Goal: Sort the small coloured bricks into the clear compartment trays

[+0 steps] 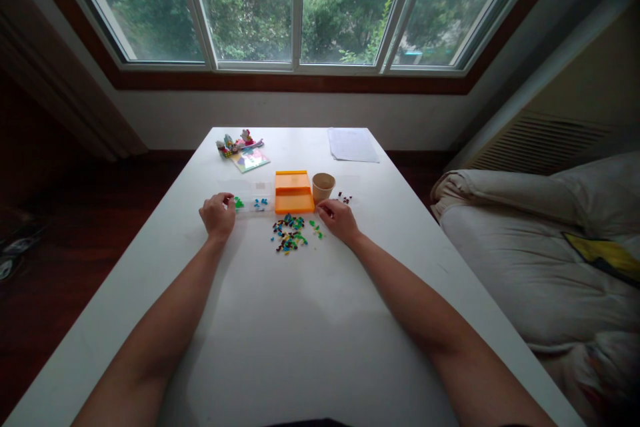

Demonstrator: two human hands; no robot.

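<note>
A mixed pile of small green, blue, yellow and dark brown pieces (289, 235) lies on the white table. My left hand (218, 215) is curled at the left end of a clear plastic box (250, 188), beside some green pieces (239, 202); blue pieces (261, 203) lie farther right in it. Fingers pressed together, my right hand (339, 219) is by the front right corner of an open orange box (295, 201), just in front of a brown paper cup (323, 185). What either hand holds, if anything, is too small to make out. Dark brown pieces (345, 197) sit right of the cup.
At the table's far left are small colourful figures (240, 141) and a picture card (251, 159). Sheets of paper (353, 145) lie at the far right. A pale sofa (500, 247) stands along the right side, and a window (295, 7) is beyond the table.
</note>
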